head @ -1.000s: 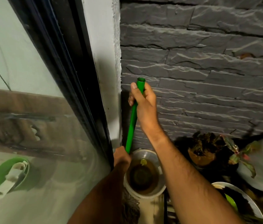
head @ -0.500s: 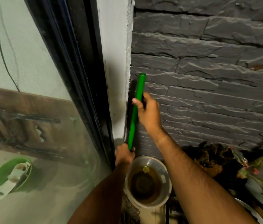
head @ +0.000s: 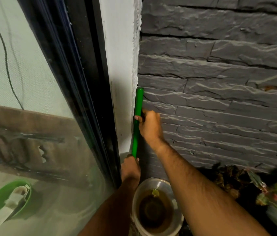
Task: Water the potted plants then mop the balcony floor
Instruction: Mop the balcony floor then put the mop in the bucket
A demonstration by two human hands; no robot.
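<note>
A: Green mop handle stands near-vertical in the wall corner, above the bucket.
B: Hands? 
A: Both grasp it: right hand high, left hand low, nearer the bucket.

A smooth, glossy green plastic mop handle is seen against a rough, matt wall of split grey stone slabs. Coarse white plaster is shown beside a glossy black window frame. A smooth translucent plastic bucket is visible.
</note>
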